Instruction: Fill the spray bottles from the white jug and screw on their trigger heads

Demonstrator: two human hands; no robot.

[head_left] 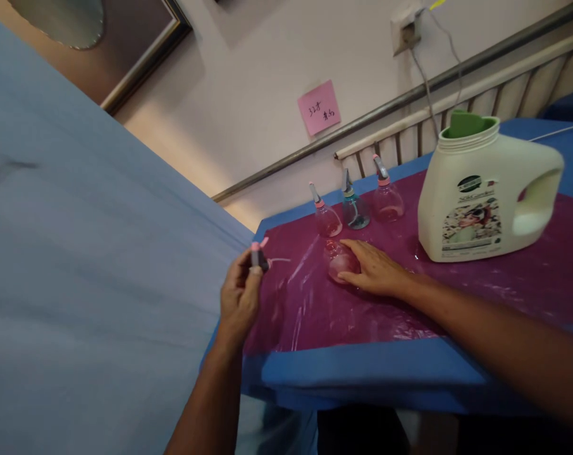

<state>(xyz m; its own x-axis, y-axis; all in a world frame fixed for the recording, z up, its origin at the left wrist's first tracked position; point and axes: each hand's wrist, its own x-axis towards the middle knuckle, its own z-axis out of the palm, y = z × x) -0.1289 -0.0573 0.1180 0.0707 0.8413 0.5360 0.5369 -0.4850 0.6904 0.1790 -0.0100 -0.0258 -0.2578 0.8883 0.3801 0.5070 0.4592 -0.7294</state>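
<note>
My left hand [239,297] is closed around a grey-and-pink spray head [258,256], held above the left end of the table. A thin pale tube sticks out from it to the right. My right hand [376,268] grips a clear pinkish bottle [339,261] standing on the purple sheet, its neck showing no spray head. Just behind it stand a clear spray bottle with a pink collar [328,220], a teal spray bottle [355,210] and another clear one with a pink collar [389,201].
To the right stands a large pale jug [471,189] with something green in its mouth. A shiny purple plastic sheet [315,322] covers the blue table [343,366]. A blue curtain [101,265] hangs at left. Behind run a wall pipe [362,120] and a radiator [419,136].
</note>
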